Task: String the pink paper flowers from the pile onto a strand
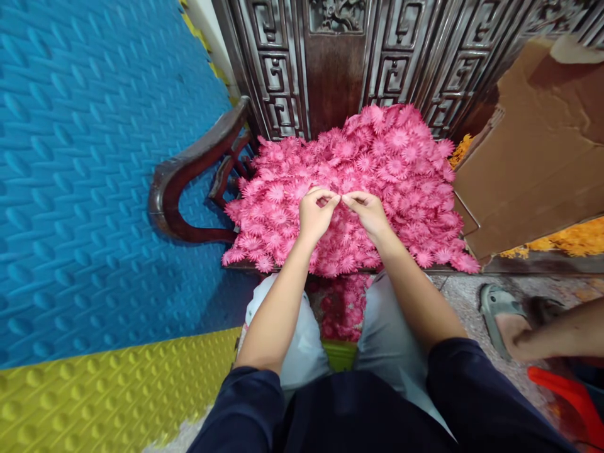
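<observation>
A broad heap of pink artificial flower heads (396, 151) covers the seat of a dark carved wooden bench. Above the front half of this heap, my left hand (317, 212) and my right hand (365, 211) face each other with fingertips almost meeting. Thumb and forefinger of each hand are pinched together. Whatever lies between the fingertips is too small to make out. More pink flowers (346, 305) lie lower down, between my knees.
A curved wooden armrest (172, 189) rises at the left, beside blue padded matting (94, 157). Behind the heap stands the carved backrest (335, 82). Cardboard (533, 157) leans at the right over orange flowers (566, 239). Another person's foot in a clog (503, 314) is at the right.
</observation>
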`<state>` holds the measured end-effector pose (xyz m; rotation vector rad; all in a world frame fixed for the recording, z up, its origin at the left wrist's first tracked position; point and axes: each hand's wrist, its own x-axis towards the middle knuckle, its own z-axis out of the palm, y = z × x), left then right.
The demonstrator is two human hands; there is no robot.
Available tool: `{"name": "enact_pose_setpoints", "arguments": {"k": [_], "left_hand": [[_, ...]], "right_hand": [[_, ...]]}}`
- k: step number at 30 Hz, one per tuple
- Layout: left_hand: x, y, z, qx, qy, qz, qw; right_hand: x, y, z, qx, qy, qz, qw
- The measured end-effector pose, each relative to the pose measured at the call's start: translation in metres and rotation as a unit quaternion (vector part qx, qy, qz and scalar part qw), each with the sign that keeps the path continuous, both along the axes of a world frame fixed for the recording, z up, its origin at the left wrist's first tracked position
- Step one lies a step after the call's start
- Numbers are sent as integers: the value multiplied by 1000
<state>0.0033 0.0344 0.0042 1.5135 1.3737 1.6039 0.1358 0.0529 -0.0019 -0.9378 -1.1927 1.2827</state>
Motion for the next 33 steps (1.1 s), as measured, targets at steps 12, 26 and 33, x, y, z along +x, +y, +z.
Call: {"name": "enact_pose_setpoints", "arguments": {"k": [12, 26, 33], "left_hand": [[-18, 15, 3, -29, -183, 148, 971], [12, -3, -4, 34, 113, 51, 992], [8, 4, -6, 5, 35, -7, 999]], "right_hand": [[3, 7, -3, -123, 53, -83, 987], [0, 1, -2, -80, 58, 1, 995], [5, 3, -3, -78, 59, 8, 995]]}}
